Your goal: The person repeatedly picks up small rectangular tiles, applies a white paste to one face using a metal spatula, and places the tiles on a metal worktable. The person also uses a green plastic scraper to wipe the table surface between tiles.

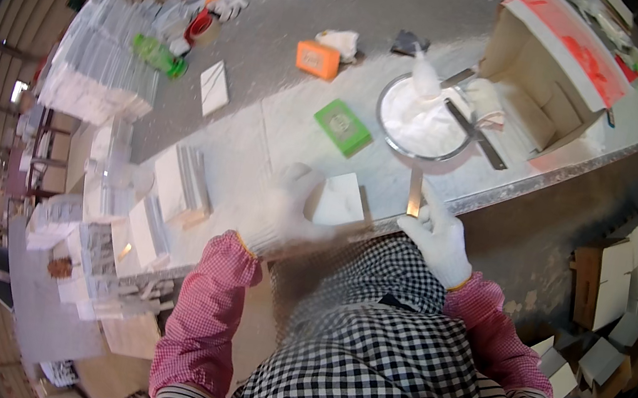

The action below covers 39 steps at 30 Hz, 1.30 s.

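My right hand (pixel 439 240), in a white glove, is closed around a narrow flat metal blade (pixel 415 190) that points away from me; its handle, if any, is hidden in the glove. At the table's near edge lies a small white tile (pixel 341 200). My left hand (pixel 294 203), also white-gloved, is at the tile's left side. Motion smears its fingers, so I cannot make out whether it grips the tile. Beyond the right hand stands a metal bowl (pixel 383 125) of white powder or paste, with a spatula (pixel 474 132) resting across its rim.
A green block (pixel 343 127) and an orange block (pixel 317 60) lie past the tile. Stacked white tiles (pixel 182 185) stand at the left, with a taller stack (pixel 101 61) behind. An open cardboard box (pixel 554 78) occupies the far right. A single tile (pixel 214 89) lies farther back.
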Each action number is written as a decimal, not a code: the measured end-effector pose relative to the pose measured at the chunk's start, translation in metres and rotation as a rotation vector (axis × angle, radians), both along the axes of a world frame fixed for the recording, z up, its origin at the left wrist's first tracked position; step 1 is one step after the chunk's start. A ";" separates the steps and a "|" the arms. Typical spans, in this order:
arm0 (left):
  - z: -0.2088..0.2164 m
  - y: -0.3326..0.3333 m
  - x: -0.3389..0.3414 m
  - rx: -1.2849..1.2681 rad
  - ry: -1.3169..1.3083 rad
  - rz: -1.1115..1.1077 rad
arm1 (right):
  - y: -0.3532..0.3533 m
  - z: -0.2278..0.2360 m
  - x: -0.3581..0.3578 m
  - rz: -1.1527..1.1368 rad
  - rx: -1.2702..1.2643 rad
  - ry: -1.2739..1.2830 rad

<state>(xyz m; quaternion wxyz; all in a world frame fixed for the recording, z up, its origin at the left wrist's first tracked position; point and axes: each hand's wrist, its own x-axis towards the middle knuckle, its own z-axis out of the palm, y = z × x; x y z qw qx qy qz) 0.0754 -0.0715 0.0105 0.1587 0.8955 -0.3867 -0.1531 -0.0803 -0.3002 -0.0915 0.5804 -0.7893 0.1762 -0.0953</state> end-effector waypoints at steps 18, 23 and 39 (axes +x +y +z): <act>-0.051 0.040 0.004 0.172 -0.140 -0.150 | 0.017 0.005 0.053 0.289 -0.570 -0.097; -0.047 0.030 -0.009 0.082 -0.084 -0.047 | 0.016 0.000 0.068 0.320 -0.642 -0.210; -0.067 0.028 -0.014 0.035 -0.094 0.043 | 0.025 0.009 0.090 0.516 -0.850 -0.227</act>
